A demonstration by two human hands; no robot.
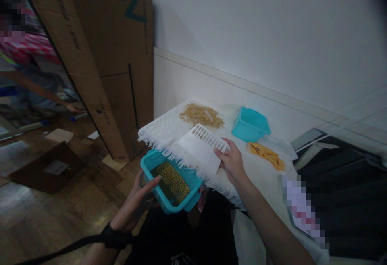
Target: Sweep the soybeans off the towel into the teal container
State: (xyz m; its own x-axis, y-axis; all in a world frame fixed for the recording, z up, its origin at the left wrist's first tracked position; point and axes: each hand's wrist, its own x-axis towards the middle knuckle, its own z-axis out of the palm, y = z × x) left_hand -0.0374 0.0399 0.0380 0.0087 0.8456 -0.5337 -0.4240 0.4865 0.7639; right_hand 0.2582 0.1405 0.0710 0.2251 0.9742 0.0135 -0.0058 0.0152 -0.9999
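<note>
My left hand [145,192] is closed round the left side of a turquoise plastic container [178,208], its thumb over the rim. Yellowish soybeans [173,180] cover the inside bottom of this container, which sits just below the fringed edge of the table cloth [163,126]. With fingers and thumb, my right hand [231,158] grips the right end of a flat white plastic piece [199,148] with a row of slots. That piece lies low over the cloth, close to the container's upper rim. Beyond it, a pile of soybeans [199,114] is spread on the cloth.
A second turquoise container [250,126] stands at the back right of the table, with a folded orange cloth [266,156] in front. White wall borders the table behind. A tall cardboard box [121,55] stands left. Another person's hand [72,107] shows at far left.
</note>
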